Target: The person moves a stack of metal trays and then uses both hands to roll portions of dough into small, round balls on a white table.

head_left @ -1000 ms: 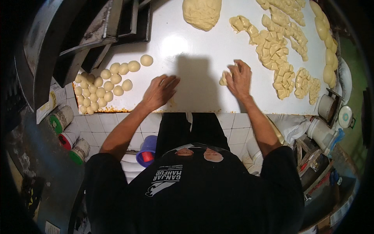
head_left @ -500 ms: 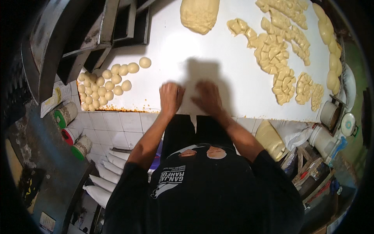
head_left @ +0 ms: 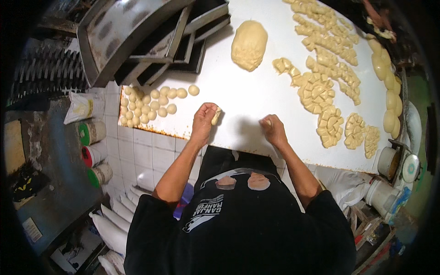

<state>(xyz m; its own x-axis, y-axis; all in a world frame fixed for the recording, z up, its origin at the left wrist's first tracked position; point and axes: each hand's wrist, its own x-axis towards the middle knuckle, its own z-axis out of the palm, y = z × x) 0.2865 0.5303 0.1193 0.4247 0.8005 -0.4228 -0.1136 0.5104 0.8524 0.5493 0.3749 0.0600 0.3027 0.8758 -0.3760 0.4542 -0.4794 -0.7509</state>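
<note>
My left hand (head_left: 203,118) is closed on a small, ragged dough piece (head_left: 216,116) just above the white table (head_left: 236,98), right of rows of smooth dough balls (head_left: 155,104). My right hand (head_left: 272,130) is closed nearer the table's middle, on a small bit that I cannot make out. A large dough lump (head_left: 248,45) lies behind my hands. To the right are clusters and strips of cut dough (head_left: 315,94), and long smooth dough pieces (head_left: 390,107) line the far right edge.
Stacked metal pans (head_left: 126,32) occupy the back left. At the back right another person's hand (head_left: 380,20) is partly visible. Lidded buckets (head_left: 96,153) and sacks (head_left: 114,220) stand on the left below the table; pots and buckets (head_left: 385,162) are at the right.
The view has turned. My hands came inward, and now my left hand grips a dough piece with fingers curled, while my right has closed. Another person's hand has appeared at back right.
</note>
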